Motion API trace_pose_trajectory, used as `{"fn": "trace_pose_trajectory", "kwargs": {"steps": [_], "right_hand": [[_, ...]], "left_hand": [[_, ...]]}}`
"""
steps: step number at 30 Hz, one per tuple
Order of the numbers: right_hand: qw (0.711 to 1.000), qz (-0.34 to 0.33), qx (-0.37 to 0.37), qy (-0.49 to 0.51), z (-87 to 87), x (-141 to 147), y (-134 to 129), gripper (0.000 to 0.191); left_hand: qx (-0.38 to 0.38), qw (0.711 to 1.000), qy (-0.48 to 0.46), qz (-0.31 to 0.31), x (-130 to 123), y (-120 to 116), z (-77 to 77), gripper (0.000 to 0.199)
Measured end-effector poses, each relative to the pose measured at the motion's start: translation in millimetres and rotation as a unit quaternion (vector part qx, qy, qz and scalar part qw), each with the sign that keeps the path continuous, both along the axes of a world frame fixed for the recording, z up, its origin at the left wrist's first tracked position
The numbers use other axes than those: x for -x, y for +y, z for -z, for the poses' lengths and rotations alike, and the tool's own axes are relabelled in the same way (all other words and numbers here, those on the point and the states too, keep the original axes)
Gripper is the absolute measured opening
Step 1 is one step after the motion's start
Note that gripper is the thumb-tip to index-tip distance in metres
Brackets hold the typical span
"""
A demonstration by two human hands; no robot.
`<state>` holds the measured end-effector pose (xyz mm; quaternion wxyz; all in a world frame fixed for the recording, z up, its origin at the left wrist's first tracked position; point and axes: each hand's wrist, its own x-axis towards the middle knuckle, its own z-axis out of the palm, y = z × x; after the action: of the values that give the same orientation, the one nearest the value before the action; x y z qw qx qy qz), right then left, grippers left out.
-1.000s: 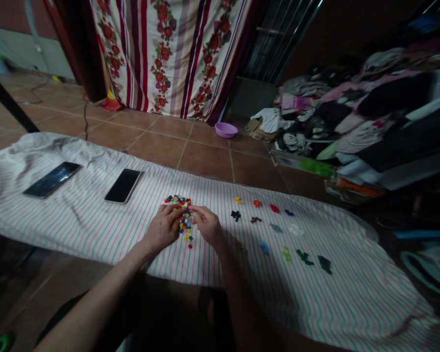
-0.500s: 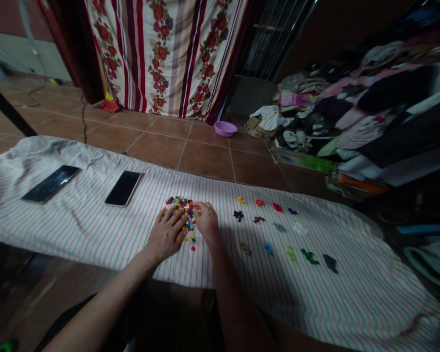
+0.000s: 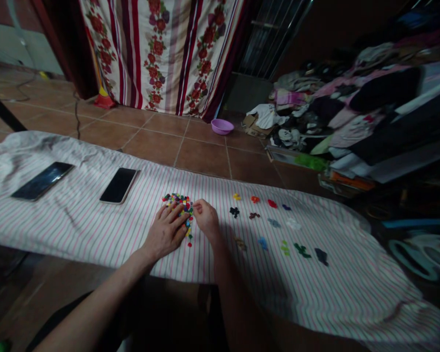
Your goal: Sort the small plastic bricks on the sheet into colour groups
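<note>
While the left hand (image 3: 165,233) lay flat, fingers spread over the mixed small pieces (image 3: 181,199), the right hand (image 3: 206,217) was at the pile's right edge, fingertips drawn in narrow; couldn't tell if they held a piece. Pieces looked very light, likely stiff and not fragile, but easy to scatter or flick; best hold was probably a light thumb-and-index pinch on the sides of a loose edge piece. Farther right, on the cloth-covered tabletop (image 3: 352,293), sat single-color clusters, including yellow pieces (image 3: 236,196), black pieces (image 3: 234,212) and dark green pieces (image 3: 301,251). Left of the pile lay two phones (image 3: 119,186).
</note>
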<state>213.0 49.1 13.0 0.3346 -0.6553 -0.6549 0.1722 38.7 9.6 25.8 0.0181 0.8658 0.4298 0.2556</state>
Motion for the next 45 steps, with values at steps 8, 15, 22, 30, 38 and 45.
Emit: {"fn": "trace_pose_trajectory", "kwargs": {"steps": [8, 15, 22, 30, 38, 45], "right_hand": [[0.998, -0.030, 0.005, -0.053, -4.5, -1.6, -3.7, 0.029], [0.999, -0.007, -0.009, -0.049, 0.0, -1.1, -2.0, 0.013], [1.000, 0.024, 0.003, 0.007, -8.9, -7.6, -7.1, 0.015], [0.996, 0.042, -0.058, 0.054, -26.3, -49.7, -13.2, 0.022], [0.984, 0.127, -0.117, 0.053, -29.1, -112.9, -31.5, 0.027], [0.948, 0.309, -0.069, 0.034, -28.6, -162.2, -55.2, 0.025]], "left_hand": [[-0.003, 0.999, 0.041, 0.018, -11.1, -5.7, 1.6, 0.038], [-0.016, 0.999, 0.042, -0.013, -7.4, 4.1, 2.0, 0.042], [-0.026, 0.998, 0.046, -0.037, -14.1, 11.3, 6.4, 0.049], [-0.023, 0.998, 0.062, 0.012, -25.5, 4.4, 0.9, 0.044], [-0.028, 0.997, 0.058, 0.043, -30.1, -3.1, 2.5, 0.040], [-0.042, 0.999, 0.031, -0.012, -32.6, 11.6, -7.3, 0.044]]}}
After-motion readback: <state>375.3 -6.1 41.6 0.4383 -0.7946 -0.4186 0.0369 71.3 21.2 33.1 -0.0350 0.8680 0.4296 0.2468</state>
